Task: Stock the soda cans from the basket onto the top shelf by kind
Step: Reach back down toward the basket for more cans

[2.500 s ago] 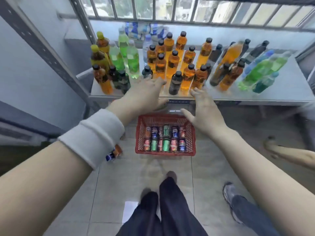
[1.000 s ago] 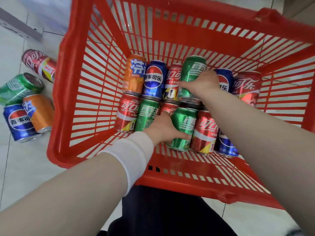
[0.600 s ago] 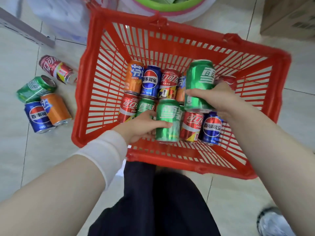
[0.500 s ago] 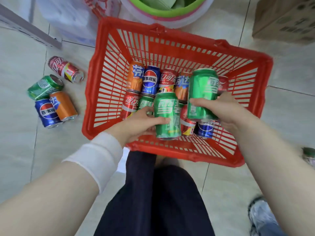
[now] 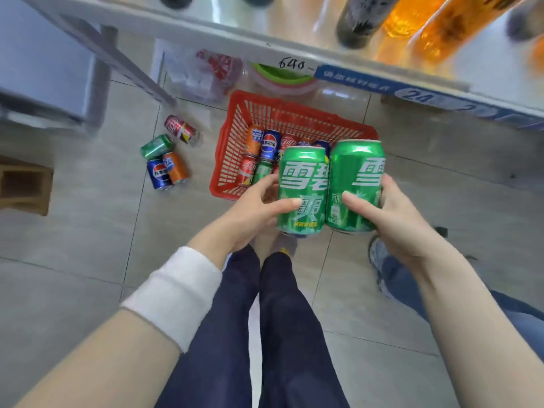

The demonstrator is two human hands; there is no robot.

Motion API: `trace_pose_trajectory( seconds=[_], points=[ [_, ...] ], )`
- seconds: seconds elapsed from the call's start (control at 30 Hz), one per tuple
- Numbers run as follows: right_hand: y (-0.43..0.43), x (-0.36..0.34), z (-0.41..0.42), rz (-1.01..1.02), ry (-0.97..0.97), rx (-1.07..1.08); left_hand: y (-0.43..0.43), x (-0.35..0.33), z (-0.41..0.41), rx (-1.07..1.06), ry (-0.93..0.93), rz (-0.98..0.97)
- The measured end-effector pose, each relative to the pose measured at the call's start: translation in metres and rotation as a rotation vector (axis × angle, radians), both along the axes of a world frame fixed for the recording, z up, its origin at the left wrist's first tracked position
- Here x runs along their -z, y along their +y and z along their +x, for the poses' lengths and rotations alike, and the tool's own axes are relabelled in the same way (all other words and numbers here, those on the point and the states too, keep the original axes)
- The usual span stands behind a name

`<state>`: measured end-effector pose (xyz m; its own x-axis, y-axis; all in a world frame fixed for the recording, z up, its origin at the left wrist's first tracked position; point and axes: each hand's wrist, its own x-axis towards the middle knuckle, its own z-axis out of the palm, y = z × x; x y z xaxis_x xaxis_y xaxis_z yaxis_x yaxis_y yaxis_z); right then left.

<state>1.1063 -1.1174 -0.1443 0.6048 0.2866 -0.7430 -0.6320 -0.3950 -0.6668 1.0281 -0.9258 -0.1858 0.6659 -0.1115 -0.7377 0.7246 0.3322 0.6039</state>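
My left hand [image 5: 250,210] grips one green soda can [image 5: 301,184], held upright. My right hand [image 5: 391,213] grips a second green can [image 5: 354,178] beside it, the two cans nearly touching. Both are raised above the red basket [image 5: 226,160] on the floor, which holds several more cans [image 5: 266,142] in orange, blue, red and green; the held cans hide its right part. The top shelf [image 5: 282,28] runs across the top of the view, its edge above and beyond the cans.
Several loose cans [image 5: 166,160] lie on the tiled floor left of the basket. Orange and dark bottles [image 5: 435,25] stand on the shelf. A shelf post [image 5: 117,60] slants at upper left. Another person's shoe [image 5: 379,260] is at right, a wooden box [image 5: 25,187] far left.
Both hands have lifted the two green cans out of the basket and brought them up and together. The view has risen, so the shelf edge now shows.
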Motion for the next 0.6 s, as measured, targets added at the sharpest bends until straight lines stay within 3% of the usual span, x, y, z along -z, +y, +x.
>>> trace_pose_trajectory(
  seconds=[0.13, 0.6],
  points=[
    [0.006, -0.079, -0.008, 0.055, -0.051, -0.01, 0.004, -0.072, -0.007, -0.004, -0.098, 0.021],
    [0.098, -0.286, -0.028, 0.134, -0.53, 0.005, 0.078, -0.282, -0.008, -0.095, -0.466, 0.23]
  ],
)
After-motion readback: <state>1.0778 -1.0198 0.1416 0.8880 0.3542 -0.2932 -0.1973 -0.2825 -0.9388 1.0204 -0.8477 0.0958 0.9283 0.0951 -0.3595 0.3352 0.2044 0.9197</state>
